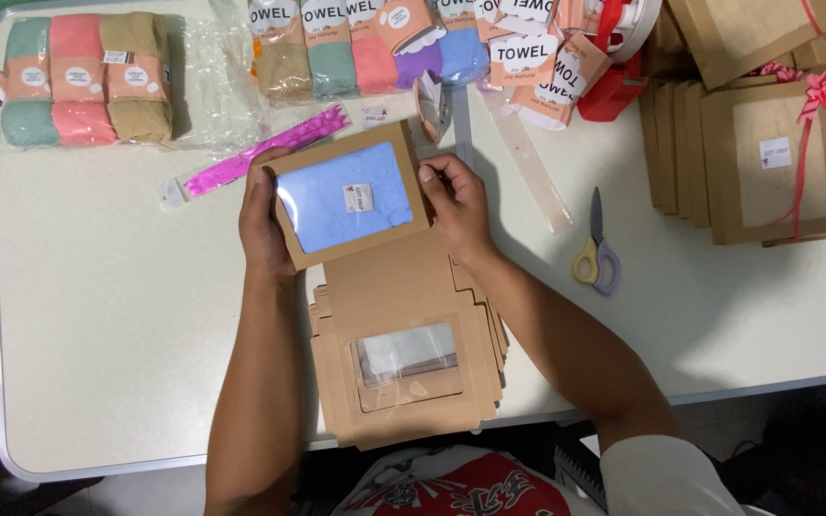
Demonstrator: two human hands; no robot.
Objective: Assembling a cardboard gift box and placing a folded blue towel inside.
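Kraft-brown window box (351,196) gripped at opposite edges by both hands, left (262,222) and right (456,205), forearms angled inward.

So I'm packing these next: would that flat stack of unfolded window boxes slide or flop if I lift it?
The flat boxes are probably light, being thin cardboard. They lie loosely fanned at the edges, so they may slide apart. The clear window film looks flimsy and could dent.

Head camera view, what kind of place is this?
Probably a small gift-packing worktable: both hands hold a windowed kraft box with a blue towel inside, flat boxes stacked below, rolled towels and ribboned finished boxes nearby.
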